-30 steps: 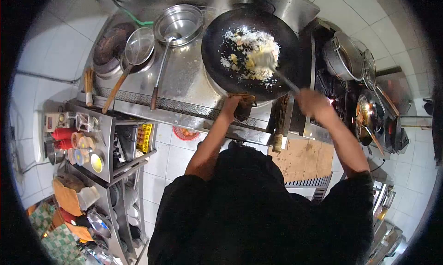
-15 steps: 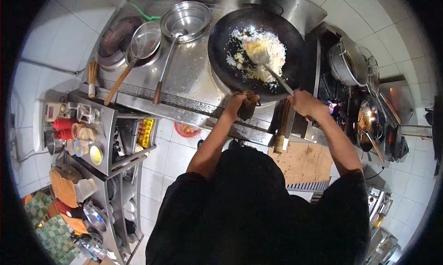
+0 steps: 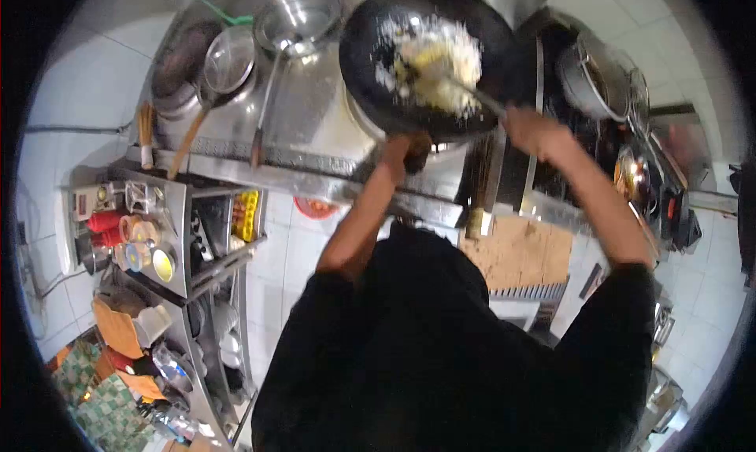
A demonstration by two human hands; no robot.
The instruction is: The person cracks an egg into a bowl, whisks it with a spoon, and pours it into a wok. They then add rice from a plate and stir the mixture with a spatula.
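Observation:
A large black wok (image 3: 357,78) sits on the stove, holding white rice (image 3: 466,52) mixed with yellow egg (image 3: 431,56). My left hand (image 3: 400,151) is closed around the wok's handle at its near edge, with something dark brown, perhaps a cloth, in the grip. Closed on the long handle of a metal wok spatula (image 3: 482,98), my right hand (image 3: 535,132) is just off the wok's right rim. The spatula's head lies in the rice and egg and is blurred by motion.
Left of the wok are a steel bowl (image 3: 299,27), a ladle (image 3: 272,98), a wooden-handled strainer (image 3: 229,61) and a bamboo brush (image 3: 146,133). A pot (image 3: 587,82) stands on the right. A shelf unit with sauce containers (image 3: 140,243) is at left; cardboard (image 3: 516,255) lies below.
The whole view has shifted, so the stove appears higher. My right hand has moved a little outward with the spatula, and the rice has shifted in the wok. My left hand keeps its hold.

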